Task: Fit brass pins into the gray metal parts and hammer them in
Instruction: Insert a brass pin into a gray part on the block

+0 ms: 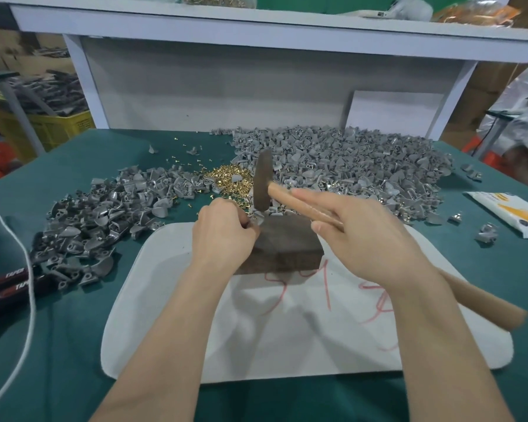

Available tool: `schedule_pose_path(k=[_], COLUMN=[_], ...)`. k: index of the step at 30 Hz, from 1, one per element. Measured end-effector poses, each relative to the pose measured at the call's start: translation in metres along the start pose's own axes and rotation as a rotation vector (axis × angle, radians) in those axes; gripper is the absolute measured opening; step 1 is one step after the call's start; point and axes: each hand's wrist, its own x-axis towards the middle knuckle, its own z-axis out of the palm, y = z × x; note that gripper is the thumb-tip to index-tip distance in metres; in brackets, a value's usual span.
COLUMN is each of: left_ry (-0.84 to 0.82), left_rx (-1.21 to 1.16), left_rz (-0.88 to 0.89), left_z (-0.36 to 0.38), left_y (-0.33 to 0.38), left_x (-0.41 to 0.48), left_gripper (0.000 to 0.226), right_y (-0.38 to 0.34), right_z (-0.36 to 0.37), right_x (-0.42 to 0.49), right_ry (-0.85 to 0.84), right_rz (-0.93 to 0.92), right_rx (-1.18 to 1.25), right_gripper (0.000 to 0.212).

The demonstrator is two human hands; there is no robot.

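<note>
In the left hand (223,229), a gray metal part (258,221), pinched between curled fingers at the far left corner of a dark block (287,242). In the right hand (363,239), a hammer (263,181), gripped by its wooden handle with the index finger stretched along the wood; the handle's end jutting out past the wrist to the right. Hammer head upright, just above the pinched part, slightly blurred; contact impossible to tell. Pin in the part too small to make out.

Under the block, a white pad (287,330) with red scrawl, flat on the green surface (73,345). Beyond the block, a small heap of brass pins (229,178), with a few strays further back. To the right and behind, a large pile of gray parts (348,166); to the left, a second pile (104,214).

At the left edge, pliers (9,284) with red-and-black handles, crossed by a white cord (28,269). At the right, a white packet (512,217). Overhead, a white shelf (256,22).
</note>
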Motion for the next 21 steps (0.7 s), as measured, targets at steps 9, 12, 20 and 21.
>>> schedule_pose_path(k=[9, 12, 20, 21], left_ry=[-0.066, -0.115, -0.135, -0.134], left_rx=[-0.048, -0.043, -0.055, -0.057], left_rz=[0.070, 0.120, 0.148, 0.149], left_z=[0.000, -0.001, -0.001, -0.001], left_y=[0.006, 0.010, 0.013, 0.013], left_x=[-0.004, -0.006, -0.009, -0.009], left_gripper=[0.011, 0.015, 0.017, 0.018], right_y=[-0.004, -0.006, -0.017, -0.018], right_z=[0.023, 0.036, 0.052, 0.053], right_x=[0.012, 0.015, 0.023, 0.023], right_ry=[0.123, 0.120, 0.104, 0.094], right_rz=[0.110, 0.173, 0.210, 0.211], right_rx=[0.142, 0.174, 0.107, 0.086], right_gripper=[0.037, 0.019, 0.012, 0.012])
